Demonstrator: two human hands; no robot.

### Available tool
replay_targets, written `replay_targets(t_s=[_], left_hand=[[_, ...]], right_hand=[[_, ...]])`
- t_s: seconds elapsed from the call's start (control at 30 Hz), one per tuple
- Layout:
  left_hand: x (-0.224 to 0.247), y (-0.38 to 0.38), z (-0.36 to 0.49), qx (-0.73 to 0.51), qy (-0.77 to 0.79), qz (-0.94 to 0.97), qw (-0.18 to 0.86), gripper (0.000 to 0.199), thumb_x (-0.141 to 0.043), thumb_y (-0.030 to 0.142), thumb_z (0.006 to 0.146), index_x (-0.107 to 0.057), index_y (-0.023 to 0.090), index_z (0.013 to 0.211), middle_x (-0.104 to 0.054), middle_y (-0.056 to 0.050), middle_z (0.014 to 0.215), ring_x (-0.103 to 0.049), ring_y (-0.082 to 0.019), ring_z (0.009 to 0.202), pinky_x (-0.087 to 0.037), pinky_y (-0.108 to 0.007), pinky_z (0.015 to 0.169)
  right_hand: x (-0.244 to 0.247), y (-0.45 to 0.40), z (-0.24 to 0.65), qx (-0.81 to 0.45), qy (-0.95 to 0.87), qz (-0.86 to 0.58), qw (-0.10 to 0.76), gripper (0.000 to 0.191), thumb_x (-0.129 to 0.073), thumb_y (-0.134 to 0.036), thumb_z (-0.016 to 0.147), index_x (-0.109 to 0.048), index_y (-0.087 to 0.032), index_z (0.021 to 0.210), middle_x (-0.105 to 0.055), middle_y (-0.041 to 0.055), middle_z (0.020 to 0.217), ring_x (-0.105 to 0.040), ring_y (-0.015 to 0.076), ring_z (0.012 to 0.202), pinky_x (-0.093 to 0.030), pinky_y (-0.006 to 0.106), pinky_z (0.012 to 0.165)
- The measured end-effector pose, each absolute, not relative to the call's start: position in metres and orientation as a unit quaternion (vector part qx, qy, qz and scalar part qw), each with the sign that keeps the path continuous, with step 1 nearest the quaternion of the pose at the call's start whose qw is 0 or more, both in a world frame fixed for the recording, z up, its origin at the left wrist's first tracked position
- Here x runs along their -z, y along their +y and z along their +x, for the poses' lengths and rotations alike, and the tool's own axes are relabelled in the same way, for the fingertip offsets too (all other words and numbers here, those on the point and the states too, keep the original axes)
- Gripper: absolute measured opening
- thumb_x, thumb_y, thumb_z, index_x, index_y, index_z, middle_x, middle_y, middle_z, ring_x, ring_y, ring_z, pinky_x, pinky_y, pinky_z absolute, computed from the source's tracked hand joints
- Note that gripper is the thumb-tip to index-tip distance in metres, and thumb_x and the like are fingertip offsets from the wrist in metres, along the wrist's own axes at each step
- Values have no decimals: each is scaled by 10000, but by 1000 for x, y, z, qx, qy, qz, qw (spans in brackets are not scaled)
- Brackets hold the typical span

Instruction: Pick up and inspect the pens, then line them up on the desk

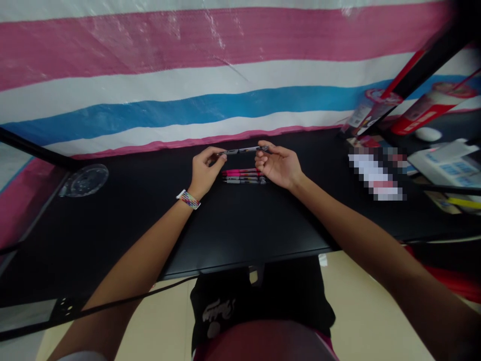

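A slim pen (243,150) with a clear, dark-marked barrel is stretched level between my two hands, above the black table. My left hand (206,171), with a striped band on its wrist, pinches the pen's left end between thumb and fingers. At the right end, the fingertips of my right hand (280,164) close on it, palm partly turned up. Just below, a row of several pens (244,176) lies side by side on the table, pink ones farther off and grey or clear ones nearer me. My right fingers partly cover the row's right end.
Black table (248,230) borders a striped plastic sheet (225,103). A clear round lid (84,180) lies at left. On the right stand a cup with a red straw (370,113) and a red-and-white cup (428,108), near a white mouse-like object (428,134) and papers (447,163).
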State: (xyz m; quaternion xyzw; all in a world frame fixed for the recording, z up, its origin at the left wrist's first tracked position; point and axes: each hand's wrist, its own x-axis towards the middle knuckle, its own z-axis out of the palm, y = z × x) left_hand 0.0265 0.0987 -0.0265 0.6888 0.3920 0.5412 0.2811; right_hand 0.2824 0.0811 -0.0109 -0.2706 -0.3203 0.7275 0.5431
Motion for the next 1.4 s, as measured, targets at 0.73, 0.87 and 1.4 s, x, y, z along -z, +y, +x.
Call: replay_targets(t_s=[0.73,0.87,1.4], left_hand=[[36,110,22,-479,450,713,245,54,-786,295,940,-836,277,946,-854,-40,996,-756,-252,967,-589,-456,972],[41,112,21,-449,470,733,202,89,-793,201,858,-813,287,871,-833,-21,916,-715,-268,919,-533,-513,1016],[41,108,23,-437,477,730,218,142,-720,166,879,-795,277,926,-780,-49,1007,-676,-313,1050,-474,-580,1134]], right_hand=[[27,87,305,-248,-703,-492,450,160,-715,-248,848,-816,-222,969,-819,62,910,-740,257,841,-577,438,816],[26,85,308,-213,-752,-477,401,141,-689,-229,860,-818,-255,910,-810,63,920,-690,287,908,-558,475,880],[31,82,300,-248,-709,-481,452,171,-694,-212,815,-808,-260,933,-769,84,1024,-662,329,1022,-516,547,1012]])
